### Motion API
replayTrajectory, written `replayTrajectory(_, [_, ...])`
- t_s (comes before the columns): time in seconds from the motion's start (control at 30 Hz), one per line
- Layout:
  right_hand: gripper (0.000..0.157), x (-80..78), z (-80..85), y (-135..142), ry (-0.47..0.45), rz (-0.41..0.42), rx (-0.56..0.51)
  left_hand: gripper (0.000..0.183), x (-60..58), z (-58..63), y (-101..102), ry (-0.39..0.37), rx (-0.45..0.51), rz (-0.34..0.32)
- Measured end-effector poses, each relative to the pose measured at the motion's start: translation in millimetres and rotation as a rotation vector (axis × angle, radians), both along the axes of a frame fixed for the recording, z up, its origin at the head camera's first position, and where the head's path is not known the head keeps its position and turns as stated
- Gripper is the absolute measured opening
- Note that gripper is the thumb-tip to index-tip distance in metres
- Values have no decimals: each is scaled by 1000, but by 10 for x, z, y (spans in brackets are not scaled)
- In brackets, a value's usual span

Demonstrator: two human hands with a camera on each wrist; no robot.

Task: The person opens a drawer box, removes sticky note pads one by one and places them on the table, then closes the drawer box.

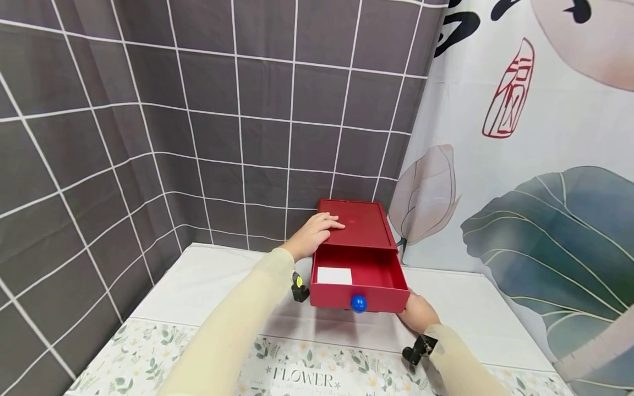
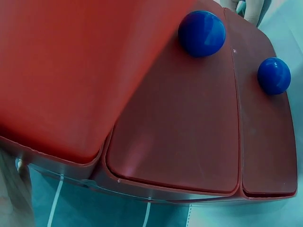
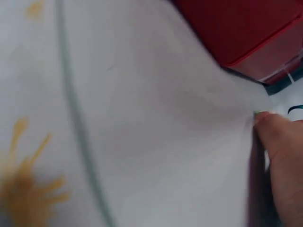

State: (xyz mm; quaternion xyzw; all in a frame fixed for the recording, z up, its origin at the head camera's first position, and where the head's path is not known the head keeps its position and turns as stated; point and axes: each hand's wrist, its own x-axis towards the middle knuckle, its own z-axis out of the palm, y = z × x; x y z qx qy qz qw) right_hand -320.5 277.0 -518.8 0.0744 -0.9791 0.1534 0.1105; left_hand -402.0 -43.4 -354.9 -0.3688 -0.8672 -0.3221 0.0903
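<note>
A red drawer cabinet (image 1: 356,223) stands with its top drawer (image 1: 376,269) pulled out. A white card (image 1: 334,275) lies at the drawer's left, and a blue knob (image 1: 359,303) sits on its front. My left hand (image 1: 316,234) rests on the cabinet top near its left edge, fingers spread. Low on the right of the drawer is my right hand (image 1: 418,312), its fingers partly hidden behind the drawer. In the right wrist view a small green bit (image 3: 256,113) shows at a fingertip of that hand; I cannot tell whether it is held.
Two lower drawers with blue knobs (image 2: 202,34) appear pushed in below the open one. A white tablecloth with a floral border (image 1: 302,357) covers the table. Behind hang a grey grid curtain (image 1: 262,137) and a white printed cloth (image 1: 446,121).
</note>
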Motion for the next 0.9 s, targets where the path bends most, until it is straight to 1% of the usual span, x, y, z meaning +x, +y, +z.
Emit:
replayTrajectory(0.07, [45, -9, 5, 16, -21, 6, -29, 42, 6, 1, 9, 4, 0, -4])
replayTrajectory(0.13, [49, -21, 19, 38, -20, 28, -61, 42, 11, -2, 17, 5, -2, -6])
replayTrajectory(0.23, [54, -35, 85, 73, 23, 73, -138, 41, 18, -13, 22, 10, -6, -9])
replayTrajectory(0.3, [58, -47, 204, 90, 85, 122, -183, 41, 20, -20, 21, 12, -3, -10])
replayTrajectory(0.33, [58, -51, 289, 91, 122, 140, -201, 41, 20, -21, 20, 16, -1, -9])
replayTrajectory(0.4, [52, -61, 502, 79, 212, 180, -209, 41, 22, -17, 16, 22, 4, -8])
replayTrajectory(0.47, [46, -71, 758, 49, 335, 222, -196, 41, 21, -9, 14, 27, 7, -5])
replayTrajectory(0.57, [29, -89, 1151, -8, 543, 284, -174, 41, 23, 8, 13, 26, 6, -6])
replayTrajectory(0.63, [23, -93, 1405, -58, 664, 342, -160, 41, 20, 11, 14, 26, 4, -6])
replayTrajectory(0.67, [21, -95, 1515, -86, 710, 373, -151, 41, 18, 6, 14, 22, 4, -4])
replayTrajectory(0.73, [19, -75, 1719, -165, 758, 434, -121, 40, 18, -8, 12, 17, 3, 0])
replayTrajectory(0.77, [19, -54, 1813, -218, 755, 463, -102, 40, 17, -15, 9, 17, 0, 3])
replayTrajectory(0.83, [21, -11, 1969, -345, 728, 537, -57, 40, 16, -23, 5, 17, -3, 5])
replayTrajectory(0.9, [24, 31, 2095, -493, 665, 614, 0, 40, 20, -16, 1, 20, -7, 3])
